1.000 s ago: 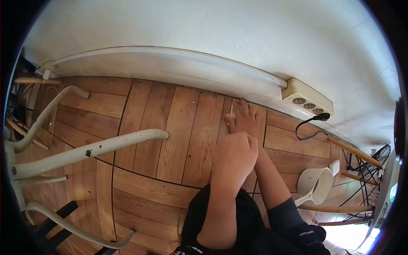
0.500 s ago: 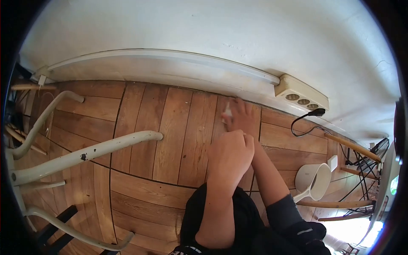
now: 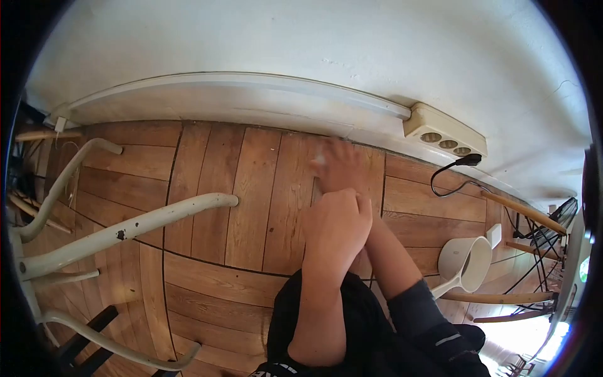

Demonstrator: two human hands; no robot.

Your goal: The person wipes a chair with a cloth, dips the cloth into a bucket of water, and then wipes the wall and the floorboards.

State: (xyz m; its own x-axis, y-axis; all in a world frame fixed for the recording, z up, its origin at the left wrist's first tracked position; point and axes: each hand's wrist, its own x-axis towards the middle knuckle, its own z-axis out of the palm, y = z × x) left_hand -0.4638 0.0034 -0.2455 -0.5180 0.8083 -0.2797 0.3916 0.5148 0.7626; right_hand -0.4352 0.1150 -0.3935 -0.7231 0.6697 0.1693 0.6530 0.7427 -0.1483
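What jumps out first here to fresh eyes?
Probably the hands at centre: the left hand over the right wrist, the blurred right hand by the wall. Then the chipped pale metal leg at picture left, and the cream socket block at picture right, black plug beside it.

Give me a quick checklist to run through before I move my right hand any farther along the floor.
1. Left hand on right wrist: ok.
2. White item flat under right hand: cannot tell, blurred.
3. Cord away from both hands: ok.
4. Plug fully seated in outlet: cannot tell.
5. Metal leg apart from both hands: ok.
6. Pot handle free of right sleeve: cannot tell, they meet in this view.
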